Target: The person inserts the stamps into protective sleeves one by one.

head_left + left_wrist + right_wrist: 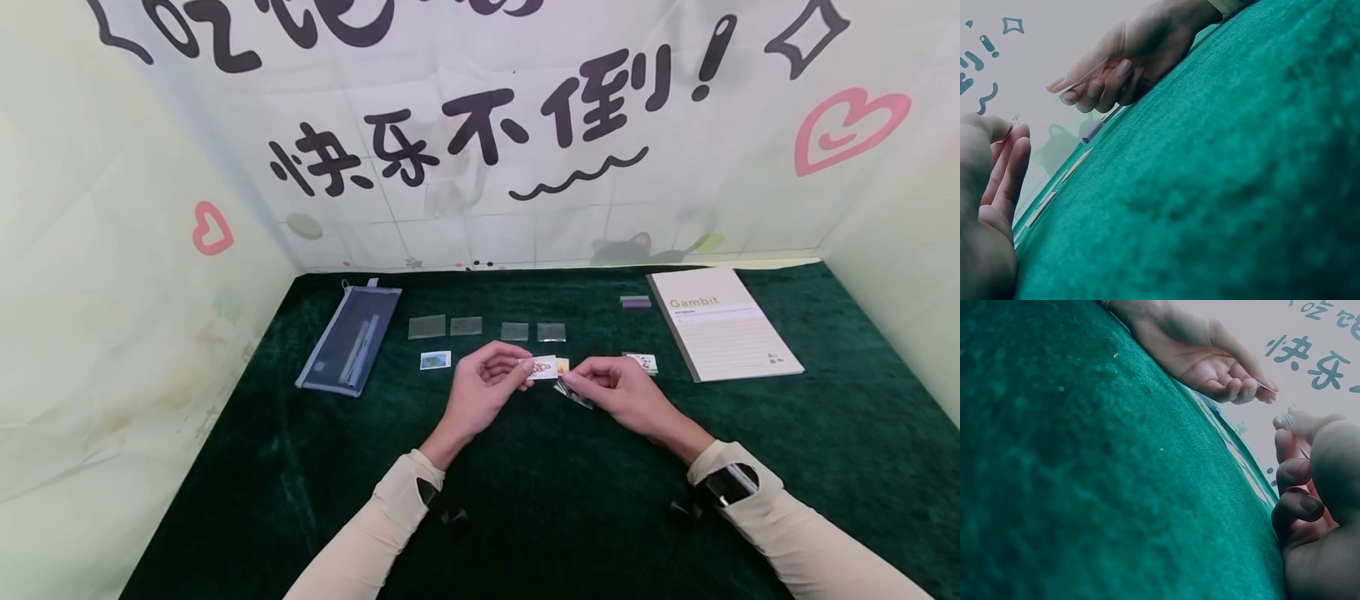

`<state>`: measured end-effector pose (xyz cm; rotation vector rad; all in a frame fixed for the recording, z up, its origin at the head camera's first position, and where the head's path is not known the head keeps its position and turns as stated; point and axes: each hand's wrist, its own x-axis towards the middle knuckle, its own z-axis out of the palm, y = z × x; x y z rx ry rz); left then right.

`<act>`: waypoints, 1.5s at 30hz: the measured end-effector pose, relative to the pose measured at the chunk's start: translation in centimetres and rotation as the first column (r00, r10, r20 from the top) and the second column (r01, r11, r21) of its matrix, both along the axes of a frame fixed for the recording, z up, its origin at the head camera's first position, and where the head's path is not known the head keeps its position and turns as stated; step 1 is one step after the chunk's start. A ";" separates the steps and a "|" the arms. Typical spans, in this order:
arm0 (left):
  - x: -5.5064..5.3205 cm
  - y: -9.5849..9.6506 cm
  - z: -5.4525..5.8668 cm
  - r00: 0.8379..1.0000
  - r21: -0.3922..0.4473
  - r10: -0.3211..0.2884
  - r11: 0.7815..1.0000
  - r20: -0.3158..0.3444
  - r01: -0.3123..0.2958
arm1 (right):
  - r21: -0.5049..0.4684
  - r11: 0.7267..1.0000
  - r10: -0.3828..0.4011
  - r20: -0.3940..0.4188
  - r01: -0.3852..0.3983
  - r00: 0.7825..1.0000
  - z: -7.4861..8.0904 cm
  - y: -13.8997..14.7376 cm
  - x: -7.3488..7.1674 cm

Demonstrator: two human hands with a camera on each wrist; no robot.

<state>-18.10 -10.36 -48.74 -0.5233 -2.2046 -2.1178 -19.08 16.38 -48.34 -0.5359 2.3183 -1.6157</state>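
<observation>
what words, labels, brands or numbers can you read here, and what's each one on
"Gambit": the notebook cover.
"快乐不倒!": the white backdrop.
"吃饱": the backdrop's upper line, which the frame cuts off.
Too small to read: the line under "Gambit" and any print on the small cards.

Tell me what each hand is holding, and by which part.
Left hand: a picture card, pinched by its left end. Right hand: thin cards, pinched between thumb and fingers; which edge is unclear.
</observation>
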 end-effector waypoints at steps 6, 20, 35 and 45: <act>0.0 -0.1 0.0 1.000 -0.029 -0.019 0.999 0.002 0.019 | -0.011 1.000 0.006 -0.011 -0.007 1.000 0.0 0.0 -0.1; 0.1 -0.1 -0.1 0.998 -0.060 -0.065 0.996 0.020 0.066 | -0.014 1.000 -0.011 -0.019 0.011 1.000 -0.2 -0.1 -0.1; 0.0 -0.1 -0.1 1.000 -0.100 -0.002 0.995 0.011 0.003 | 0.016 1.000 -0.017 -0.023 0.017 1.000 -0.1 -0.1 -0.1; 0.1 -0.1 -0.2 0.998 -0.122 -0.063 0.990 0.025 0.066 | 0.015 1.000 -0.015 -0.036 0.016 0.999 -0.1 -0.1 0.0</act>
